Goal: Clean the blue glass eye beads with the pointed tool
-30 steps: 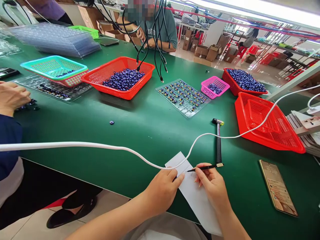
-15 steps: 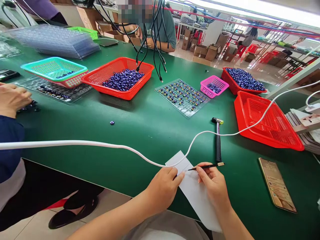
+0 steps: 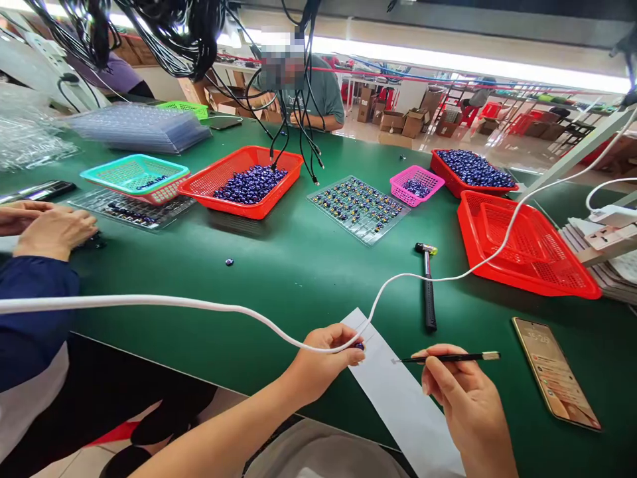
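Between the fingertips of my left hand (image 3: 318, 364) is a small round dark-blue piece (image 3: 359, 346), mostly covered by the fingers. My right hand (image 3: 470, 395) pinches a pair of slim black tweezers (image 3: 460, 357) with a pale back end. A tiny greyish bit, too small to name, shows at their tip, apart from the blue piece. Under both hands a long white paper strip (image 3: 388, 378) lies slantwise at the table's front edge. A white cable (image 3: 279, 330) crosses in front of my left hand.
A hammer (image 3: 428, 292) and a phone (image 3: 555, 372) lie on the green table (image 3: 279, 279). Beyond stand red baskets (image 3: 286, 189), a pink basket (image 3: 432, 179) and a clear tray (image 3: 355, 207) of blue pieces. At left are a co-worker's hands (image 3: 52, 229); another person (image 3: 318, 99) sits opposite.
My right hand with the tweezers has drawn away rightward from my left hand. My left fingers have turned, showing the blue piece. The view has tilted up, showing hanging black cables.
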### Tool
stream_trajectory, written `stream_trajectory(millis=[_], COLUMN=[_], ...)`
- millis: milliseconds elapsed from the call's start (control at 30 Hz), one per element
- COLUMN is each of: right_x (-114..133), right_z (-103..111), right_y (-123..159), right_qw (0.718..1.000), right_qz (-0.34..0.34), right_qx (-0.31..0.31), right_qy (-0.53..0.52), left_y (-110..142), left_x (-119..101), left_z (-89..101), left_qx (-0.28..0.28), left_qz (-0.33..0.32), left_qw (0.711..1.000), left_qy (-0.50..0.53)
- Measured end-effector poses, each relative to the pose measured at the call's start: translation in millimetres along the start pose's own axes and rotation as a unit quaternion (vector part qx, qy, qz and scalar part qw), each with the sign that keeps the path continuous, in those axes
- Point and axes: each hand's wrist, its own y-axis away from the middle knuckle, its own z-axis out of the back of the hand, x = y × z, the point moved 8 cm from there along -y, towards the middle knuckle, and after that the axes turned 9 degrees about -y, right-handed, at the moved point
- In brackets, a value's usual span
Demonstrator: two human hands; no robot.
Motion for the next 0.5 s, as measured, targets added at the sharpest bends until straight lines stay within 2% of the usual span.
stream_trajectory(millis=[133,200,400,500], right_x=[-5.9,-11.8,-25.9,-27.2], right_z=[0.0,0.7,7.3,8.8], right_y=[-4.1,-8.6,-12.0,-8.9], right_qw=[0.998,0.995,0.992,0.995], right_qz=[0.022,0.033,0.036,0.037], right_qx=[-0.021,-0.035,-0.062,-0.060], right_qy=[-0.062,-0.090,-0.100,-0.071], left_y=[-19.8,-28.4,-37.9,-38.2], left_x=[-17.9,-19.4,4.2,6.7], left_z=[-14.7,-22.9,-35.2,-38.6], left_qx=[0.009,0.026,0.069,0.090], left_qz=[-0.005,-0.009,0.026,0.031], left_qw=[1.000,0.999,0.995,0.990], left_qy=[0.021,0.032,0.065,0.106])
